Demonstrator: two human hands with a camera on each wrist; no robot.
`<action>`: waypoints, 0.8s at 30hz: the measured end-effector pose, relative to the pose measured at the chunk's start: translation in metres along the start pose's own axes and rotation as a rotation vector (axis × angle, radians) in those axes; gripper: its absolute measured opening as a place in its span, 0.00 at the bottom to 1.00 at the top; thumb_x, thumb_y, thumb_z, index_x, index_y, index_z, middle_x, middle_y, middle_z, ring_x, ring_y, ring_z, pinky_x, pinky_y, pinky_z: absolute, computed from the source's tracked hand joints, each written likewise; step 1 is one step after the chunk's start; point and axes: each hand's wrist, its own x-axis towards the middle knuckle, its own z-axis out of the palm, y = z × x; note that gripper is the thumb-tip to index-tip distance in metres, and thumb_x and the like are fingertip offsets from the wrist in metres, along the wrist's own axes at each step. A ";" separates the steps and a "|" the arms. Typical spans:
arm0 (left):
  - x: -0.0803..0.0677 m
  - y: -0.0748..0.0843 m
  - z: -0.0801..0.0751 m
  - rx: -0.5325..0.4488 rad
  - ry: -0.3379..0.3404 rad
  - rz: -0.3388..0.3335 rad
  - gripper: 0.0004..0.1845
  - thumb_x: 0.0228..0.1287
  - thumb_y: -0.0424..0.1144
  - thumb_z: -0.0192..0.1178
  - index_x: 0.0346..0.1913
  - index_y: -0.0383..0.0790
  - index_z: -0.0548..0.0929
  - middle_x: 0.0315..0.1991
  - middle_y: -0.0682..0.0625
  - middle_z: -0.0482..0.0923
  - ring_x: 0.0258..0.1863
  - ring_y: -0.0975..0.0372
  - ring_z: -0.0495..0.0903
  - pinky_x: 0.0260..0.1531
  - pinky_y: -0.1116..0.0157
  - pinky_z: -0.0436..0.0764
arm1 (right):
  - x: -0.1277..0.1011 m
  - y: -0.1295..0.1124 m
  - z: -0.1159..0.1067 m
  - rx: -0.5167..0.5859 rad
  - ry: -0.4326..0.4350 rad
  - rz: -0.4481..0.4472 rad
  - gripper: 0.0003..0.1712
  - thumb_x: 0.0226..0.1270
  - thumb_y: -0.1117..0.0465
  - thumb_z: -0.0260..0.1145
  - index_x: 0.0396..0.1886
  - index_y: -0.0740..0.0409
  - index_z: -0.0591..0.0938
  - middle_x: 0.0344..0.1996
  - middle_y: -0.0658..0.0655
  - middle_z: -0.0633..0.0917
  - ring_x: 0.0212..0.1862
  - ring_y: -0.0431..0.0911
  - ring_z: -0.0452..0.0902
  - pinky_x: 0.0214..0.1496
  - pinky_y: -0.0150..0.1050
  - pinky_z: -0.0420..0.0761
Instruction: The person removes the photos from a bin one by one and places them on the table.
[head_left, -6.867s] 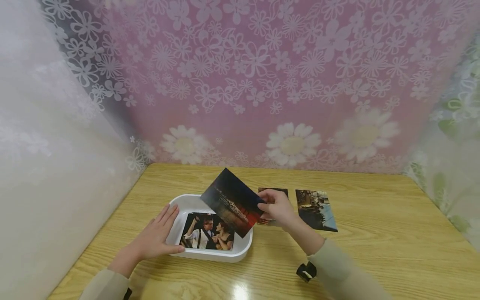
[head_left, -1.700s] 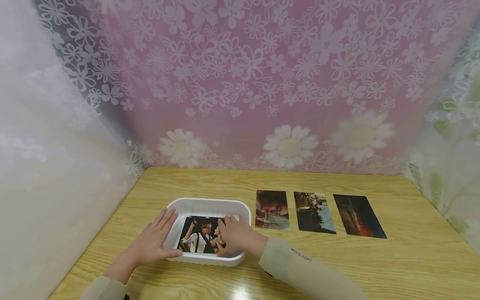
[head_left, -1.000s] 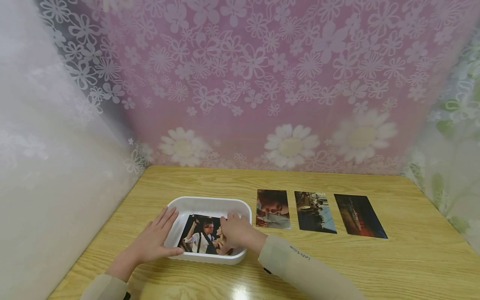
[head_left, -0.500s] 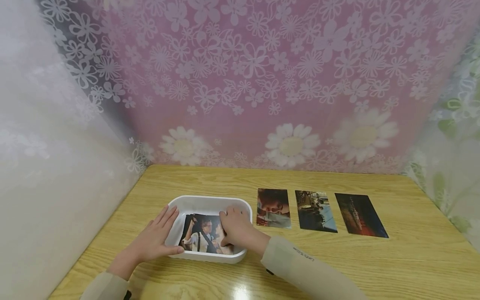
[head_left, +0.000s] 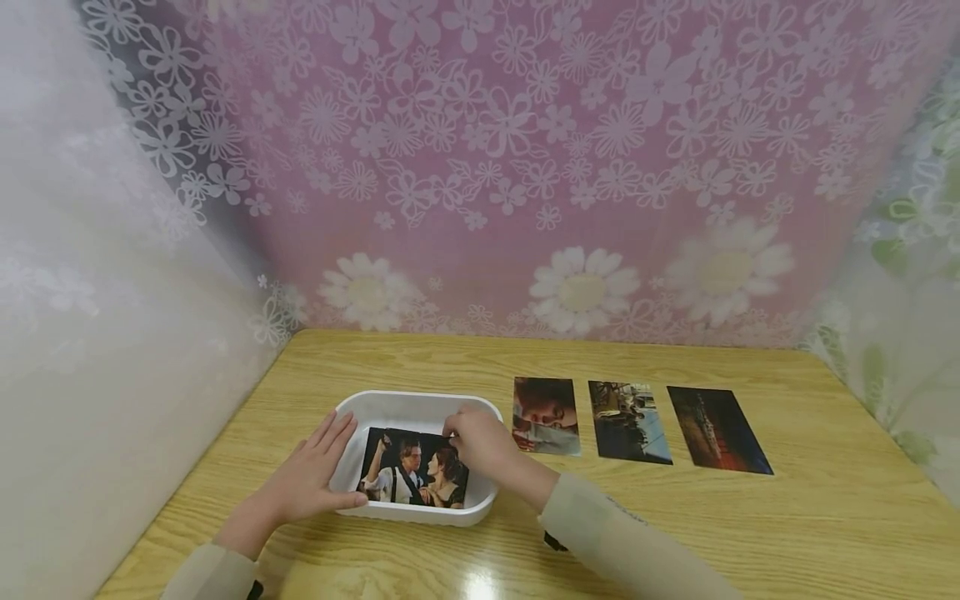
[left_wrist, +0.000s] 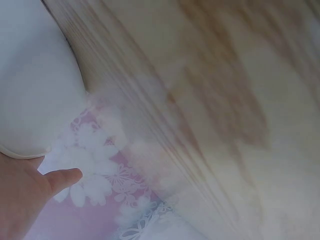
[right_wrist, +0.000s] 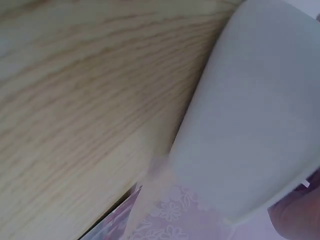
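A white rounded plastic tray (head_left: 420,398) stands on the table at left of centre in the head view. Inside lies a stack of photos; the top photo (head_left: 411,479) shows a couple on a dark ground. My left hand (head_left: 315,467) rests on the tray's left end with straight fingers over the rim, thumb at the near corner. The right hand (head_left: 483,443) reaches over the right rim and pinches the stack's upper right corner. In the right wrist view, the tray wall (right_wrist: 250,110) covers most of the photos, and only part of the right hand (right_wrist: 297,215) shows.
Three photos lie in a row on the wooden table (head_left: 637,525) right of the tray: a reddish face photo (head_left: 546,417), a ship-deck photo (head_left: 630,422) and a dark ship photo (head_left: 720,431). Flowered pink cloth (head_left: 480,167) hangs behind the table.
The dark ship photo, earlier held over the tray, now lies rightmost in the row. Lately my right hand has shifted from the stack's right side to its upper right corner; the left hand stays put.
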 end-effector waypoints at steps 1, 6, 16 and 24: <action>0.000 0.000 0.000 0.000 0.001 0.001 0.53 0.45 0.64 0.58 0.65 0.29 0.53 0.66 0.38 0.48 0.64 0.44 0.43 0.46 0.37 0.60 | 0.000 0.001 -0.002 0.041 -0.009 0.006 0.04 0.53 0.66 0.65 0.30 0.56 0.83 0.25 0.50 0.78 0.29 0.41 0.74 0.29 0.31 0.74; 0.000 -0.002 0.001 0.001 0.005 0.009 0.53 0.46 0.64 0.57 0.65 0.29 0.53 0.66 0.38 0.48 0.65 0.44 0.43 0.46 0.38 0.60 | -0.003 0.005 -0.011 0.253 -0.105 0.051 0.10 0.55 0.69 0.63 0.38 0.61 0.83 0.27 0.52 0.81 0.32 0.41 0.75 0.32 0.33 0.74; 0.000 -0.002 0.002 -0.005 0.011 0.009 0.54 0.46 0.67 0.55 0.66 0.30 0.52 0.67 0.39 0.47 0.65 0.45 0.42 0.46 0.38 0.60 | -0.017 0.014 -0.031 0.538 -0.045 0.186 0.08 0.59 0.72 0.57 0.36 0.60 0.79 0.30 0.54 0.78 0.31 0.44 0.74 0.28 0.35 0.74; 0.000 -0.001 0.001 0.008 0.010 0.007 0.54 0.46 0.67 0.55 0.65 0.29 0.53 0.66 0.38 0.48 0.65 0.44 0.43 0.47 0.38 0.59 | -0.055 0.035 -0.067 0.885 0.059 0.398 0.05 0.58 0.70 0.59 0.35 0.65 0.75 0.30 0.55 0.76 0.32 0.46 0.73 0.32 0.41 0.77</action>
